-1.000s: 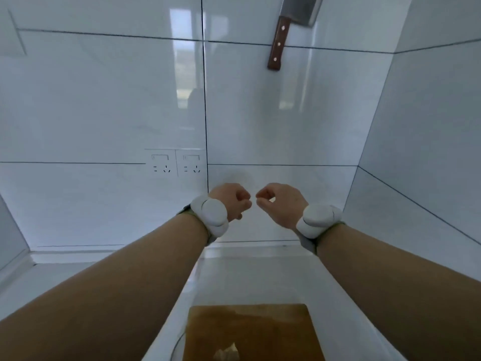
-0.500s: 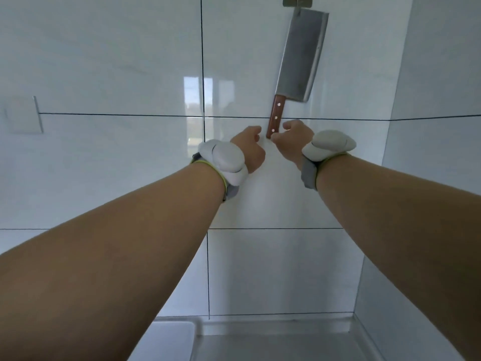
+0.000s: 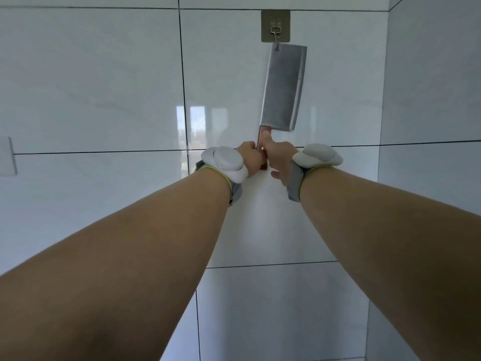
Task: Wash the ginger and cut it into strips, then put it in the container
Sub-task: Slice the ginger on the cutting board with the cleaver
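Both of your hands are raised to the white tiled wall (image 3: 91,87), meeting at the handle of the one steel cleaver with a reddish wooden handle (image 3: 283,87). It hangs by a corner of its blade from the single square metal adhesive hook (image 3: 275,26) up high, right of centre. Its long axis runs almost straight up and down, blade above and handle below, so the handle end points down at you and the hook lies directly above your knuckles. Your right hand (image 3: 279,157) has its fingers curled round the handle, the thumb lying up along it toward the blade. Your left hand (image 3: 251,158) is curled close against the handle's left side, touching it, though you cannot tell whether it truly grips or only steadies. The right hand looks the better placed to take the weight. Lifting the cleaver off will probably call for a short move upward along that axis before drawing it toward you. Each wrist carries one pale rounded tracker (image 3: 225,162) on a grey strap, two in all. The ginger and the container are not in view, so their place cannot be told.
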### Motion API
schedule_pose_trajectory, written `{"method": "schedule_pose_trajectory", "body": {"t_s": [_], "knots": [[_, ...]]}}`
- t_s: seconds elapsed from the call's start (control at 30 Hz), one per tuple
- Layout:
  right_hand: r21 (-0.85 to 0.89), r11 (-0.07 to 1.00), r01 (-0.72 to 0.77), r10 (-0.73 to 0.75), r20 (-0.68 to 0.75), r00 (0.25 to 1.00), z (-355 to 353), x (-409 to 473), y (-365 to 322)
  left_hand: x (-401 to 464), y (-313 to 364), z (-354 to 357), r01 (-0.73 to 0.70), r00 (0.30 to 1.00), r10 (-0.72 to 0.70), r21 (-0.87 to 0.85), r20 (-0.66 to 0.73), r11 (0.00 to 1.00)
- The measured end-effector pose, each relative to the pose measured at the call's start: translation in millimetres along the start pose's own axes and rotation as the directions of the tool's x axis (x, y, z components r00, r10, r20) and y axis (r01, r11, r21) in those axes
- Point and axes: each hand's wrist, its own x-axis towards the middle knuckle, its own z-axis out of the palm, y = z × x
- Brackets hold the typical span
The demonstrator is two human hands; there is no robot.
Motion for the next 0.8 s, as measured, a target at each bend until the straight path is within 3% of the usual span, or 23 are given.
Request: {"method": "schedule_pose_trajectory", "body": {"t_s": [0.13,0.3,0.6,0.8], "knots": [[0.032,0.999,0.004,-0.005,0.028,1.000,0.8,-2.4,-5.8,-1.3,6.7,1.6,-0.010,1.000,0.009,0.098,0.009,0.995],[-0.093,0.995,0.021,-0.015,0.062,0.998,2.0,-7.3,-13.3,2.1,7.3,-5.9,0.000,0.977,0.033,0.157,-0.209,0.988],[-0.072,0.997,0.032,-0.034,-0.020,0.999,6.5,12.5,6.2,14.0,-2.9,0.4,0.034,0.998,-0.035,-0.019,-0.048,0.999],[-0.048,0.999,-0.003,0.002,-0.026,1.000,-2.0,17.2,9.9,21.4,-5.1,11.5,-0.023,0.999,0.022,-0.028,-0.025,0.999]]}}
